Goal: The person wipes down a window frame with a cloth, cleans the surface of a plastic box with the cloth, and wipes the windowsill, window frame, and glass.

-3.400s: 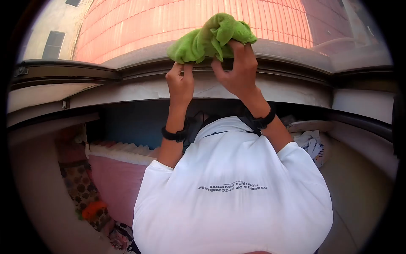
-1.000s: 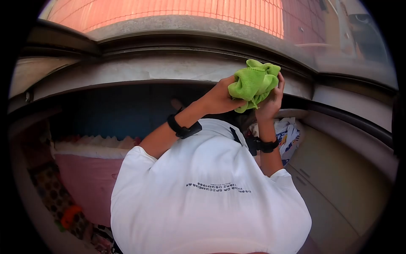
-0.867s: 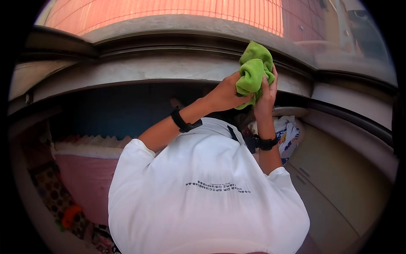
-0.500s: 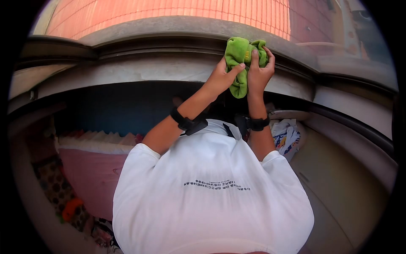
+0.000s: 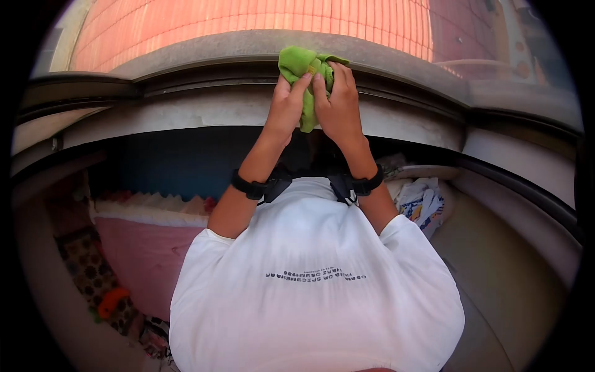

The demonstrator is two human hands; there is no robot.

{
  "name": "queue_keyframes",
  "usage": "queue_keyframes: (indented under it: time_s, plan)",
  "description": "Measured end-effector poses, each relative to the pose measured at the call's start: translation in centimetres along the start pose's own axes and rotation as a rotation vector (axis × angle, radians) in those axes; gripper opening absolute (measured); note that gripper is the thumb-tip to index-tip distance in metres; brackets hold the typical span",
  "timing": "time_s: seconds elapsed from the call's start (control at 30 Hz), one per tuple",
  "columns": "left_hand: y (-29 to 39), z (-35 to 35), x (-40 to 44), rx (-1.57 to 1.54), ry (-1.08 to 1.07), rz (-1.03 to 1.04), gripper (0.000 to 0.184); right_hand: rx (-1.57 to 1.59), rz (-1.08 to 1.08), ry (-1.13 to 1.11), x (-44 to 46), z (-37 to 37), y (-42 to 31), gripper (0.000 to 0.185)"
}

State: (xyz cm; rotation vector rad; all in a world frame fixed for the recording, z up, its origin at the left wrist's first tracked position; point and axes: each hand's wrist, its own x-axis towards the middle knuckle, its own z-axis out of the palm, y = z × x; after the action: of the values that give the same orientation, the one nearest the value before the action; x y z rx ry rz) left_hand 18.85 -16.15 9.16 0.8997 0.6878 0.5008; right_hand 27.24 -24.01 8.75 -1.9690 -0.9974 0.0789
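A bunched green cloth (image 5: 296, 62) is held between both hands, over the dark track of a window sill (image 5: 217, 110). My left hand (image 5: 287, 102) grips its left side, thumb pressed on the fabric. Around the right side of the cloth my right hand (image 5: 338, 105) is closed, its thumb next to the left one. One end of the cloth hangs down between the two palms. Black straps are on both wrists.
Beyond the sill lies a ribbed reddish roof (image 5: 260, 25). Sliding window frames (image 5: 80, 90) stand at left and right. Below left is a pink bed cover (image 5: 139, 254) with a frilled edge; on the right lies a patterned white cloth (image 5: 421, 201).
Both hands have moved left along the sill with the green cloth. The cloth is more bunched, and the hands are closer together around it.
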Motion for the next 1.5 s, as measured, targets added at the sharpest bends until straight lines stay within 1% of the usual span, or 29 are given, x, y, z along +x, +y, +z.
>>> queue_keyframes:
  time_s: [0.1,0.13,0.2,0.23,0.33,0.4,0.5,0.53,0.57,0.6,0.63,0.67,0.7,0.77,0.8,0.83,0.87,0.93,1.0,1.07,1.1,1.13,1.2,1.23,1.3,1.37,1.43,1.47,1.5]
  plan:
    - [-2.5,3.2,0.3,0.106,-0.197,0.078,0.043,0.008,0.142,0.026,-0.4,-4.1,2.0,0.040]
    - [-2.4,4.2,0.0,0.101,-0.184,0.090,0.043,-0.001,0.171,0.039,-0.6,-5.3,2.4,0.039]
    - [-1.8,5.8,-0.8,0.228,-0.289,-0.001,0.046,0.039,0.286,0.074,-0.8,-6.6,4.0,0.039]
    - [-2.2,6.3,-0.8,0.226,-0.278,0.007,0.046,0.181,0.384,0.055,-0.7,-7.1,4.4,0.039]
    - [-3.1,6.5,-0.9,0.206,-0.311,0.116,0.047,0.298,0.416,0.065,-0.1,-7.2,3.9,0.040]
    - [-3.1,5.3,-0.8,0.141,-0.281,0.052,0.047,0.154,0.364,0.083,-0.1,-6.6,2.7,0.042]
    - [-1.4,2.3,-1.4,0.036,-0.183,-0.008,0.043,0.030,0.192,-0.006,-0.6,-4.6,1.1,0.048]
    - [-0.7,1.0,-1.5,-0.092,-0.141,-0.113,0.041,-0.025,0.165,-0.022,-0.8,-3.4,0.5,0.052]
    - [0.5,-0.2,-1.8,-0.172,-0.076,-0.215,0.040,0.060,0.157,-0.096,-0.8,-2.4,-0.1,0.056]
    - [0.4,-1.2,-1.6,-0.222,-0.026,-0.138,0.039,0.147,0.150,-0.176,-0.9,-1.5,-0.8,0.061]
    - [0.3,-2.9,-1.0,-0.311,-0.031,-0.146,0.040,0.147,0.159,-0.166,-0.9,-0.3,-1.3,0.061]
    - [-0.2,-4.1,-0.8,-0.401,-0.026,-0.162,0.040,0.082,0.085,-0.167,-1.2,0.9,-1.9,0.061]
    - [-0.5,-4.0,-1.1,-0.397,-0.024,-0.174,0.040,0.016,0.008,-0.168,-1.5,1.2,-2.2,0.063]
    - [-0.7,-3.8,-0.2,-0.542,-0.022,-0.232,0.041,-0.013,0.010,-0.167,-1.4,0.6,-2.3,0.063]
    - [-0.6,-2.8,-0.1,-0.541,-0.023,-0.232,0.041,-0.041,0.023,-0.175,-1.4,0.0,-2.3,0.064]
    - [-0.5,-1.0,-0.3,-0.533,-0.054,-0.273,0.041,-0.039,0.029,-0.148,-1.2,-1.3,-1.8,0.062]
    - [-0.6,0.7,-0.9,-0.531,-0.077,-0.319,0.042,0.029,0.094,-0.172,-0.9,-3.2,-1.3,0.063]
    - [-1.3,3.8,-1.5,-0.496,-0.211,-0.406,0.047,0.052,0.188,-0.117,-1.0,-6.2,-0.1,0.076]
    - [-1.7,6.2,-2.0,-0.486,-0.365,-0.477,0.055,0.097,0.348,-0.141,-0.4,-9.4,-0.1,0.076]
    - [-2.3,7.9,-2.3,-0.452,-0.459,-0.499,0.062,0.051,0.361,-0.078,-0.6,-11.4,2.2,0.067]
    - [-2.0,8.2,-2.5,-0.331,-0.568,-0.519,0.070,0.049,0.359,-0.019,-0.7,-12.3,3.5,0.055]
    - [-2.2,8.4,-2.6,-0.332,-0.571,-0.513,0.070,0.128,0.376,-0.008,-0.8,-13.4,4.6,0.049]
    - [-2.7,8.8,-3.2,0.642,-0.585,-0.331,0.071,0.123,0.363,0.117,-0.9,-15.8,6.2,0.042]
    - [-1.2,7.9,-4.0,0.607,-0.678,-0.212,0.076,0.134,0.403,0.183,-0.7,-17.2,6.5,0.042]
    - [3.3,6.1,-5.7,0.411,-0.785,0.007,0.072,0.208,0.445,0.297,-0.6,-20.1,6.8,0.042]
    - [8.5,4.0,-7.5,0.342,-0.923,0.304,0.068,0.205,0.463,0.361,-0.7,-21.7,7.9,0.042]
    - [12.8,2.9,-9.0,0.183,-1.072,0.540,0.078,-0.129,0.444,0.442,-0.8,-22.1,9.2,0.046]
    - [14.2,4.1,-10.0,0.052,-1.105,0.659,0.098,-0.132,0.443,0.438,-0.5,-21.8,9.4,0.046]
    - [15.7,4.6,-11.5,0.027,-1.079,0.681,0.105,-0.210,0.427,0.421,-0.3,-20.4,9.3,0.049]
